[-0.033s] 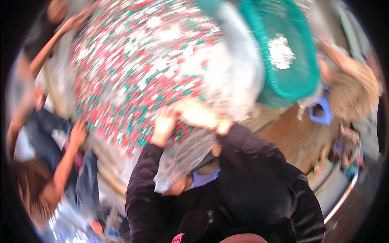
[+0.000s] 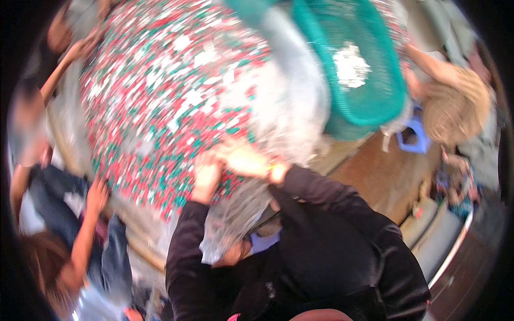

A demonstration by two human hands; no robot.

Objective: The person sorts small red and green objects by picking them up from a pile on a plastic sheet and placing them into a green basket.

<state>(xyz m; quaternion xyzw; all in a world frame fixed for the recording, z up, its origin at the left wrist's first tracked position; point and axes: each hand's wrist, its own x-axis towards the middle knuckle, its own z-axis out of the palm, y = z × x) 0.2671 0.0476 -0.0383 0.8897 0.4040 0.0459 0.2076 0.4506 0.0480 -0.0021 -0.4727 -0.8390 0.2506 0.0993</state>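
A broad heap of small red, green and white pieces (image 2: 160, 96) covers the work surface in front of me; blur hides what kind they are. At its near edge, my left hand (image 2: 208, 168) rests over the pieces with its fingers toward my right hand (image 2: 246, 158). The right hand reaches across from the right, and the two nearly meet at the fingertips. Motion smears the fingers of both, so anything held between them cannot be made out. Clear plastic sheeting (image 2: 233, 219) hangs below my hands, over my lap.
A green mesh basket (image 2: 396, 101) with white pieces (image 2: 352, 65) inside stands at the far right. Co-workers' hands (image 2: 97, 195) reach the heap's left side. Another person (image 2: 455, 115) sits beyond the basket, near a blue-violet stool (image 2: 415, 137). Pale plastic sheeting (image 2: 305, 80) borders the heap.
The whole scene has shifted left in the picture as my head turned. Both hands stay together at the heap's near edge, with little visible change.
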